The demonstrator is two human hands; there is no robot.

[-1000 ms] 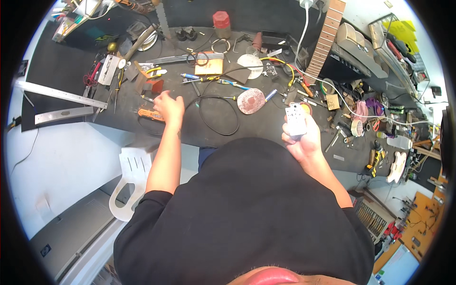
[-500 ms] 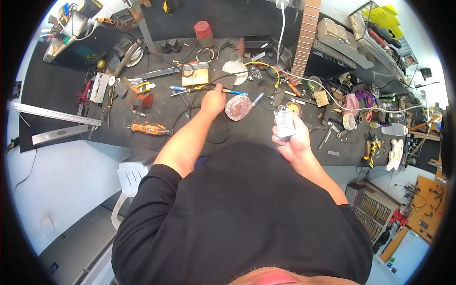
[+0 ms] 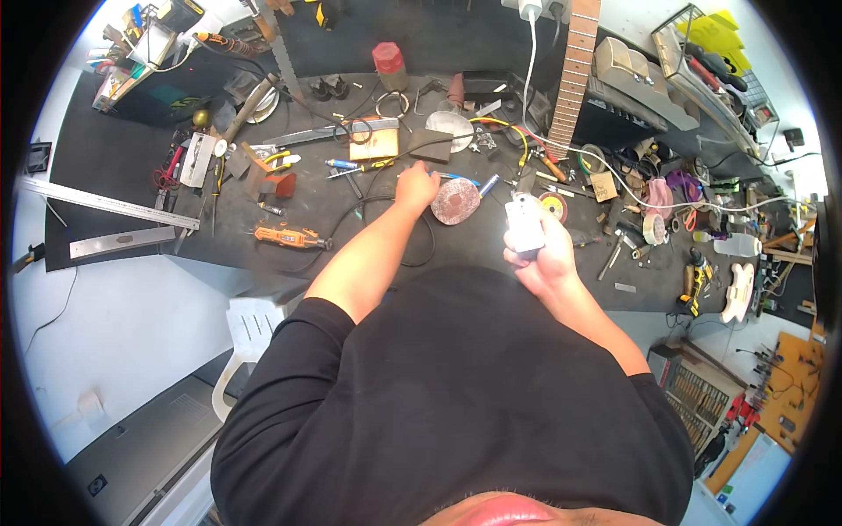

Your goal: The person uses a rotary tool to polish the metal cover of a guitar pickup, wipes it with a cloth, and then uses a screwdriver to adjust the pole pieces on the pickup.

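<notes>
My left hand is over the middle of the dark bench with its fingers curled, and what they hold, if anything, is hidden. Just beyond its fingertips lies a dark flat block; whether they touch it is unclear. A blue pen-like stick and a round reddish-brown speckled disc are to its right. In my right hand is a small pale box-like piece, held upright near my chest; its face is bright with glare. Behind it is a round yellow-rimmed disc.
An orange rotary tool with a cord lies left of my left forearm. Beyond it are a wooden block and a red-lidded jar. A fretted guitar neck stands at the back. Steel rulers lie far left; a yellow-black tool sits right.
The whole view has shifted slightly, so the bench appears farther right. My left hand has moved a little to the right. The pale piece has tilted; its holes now wash out in glare.
</notes>
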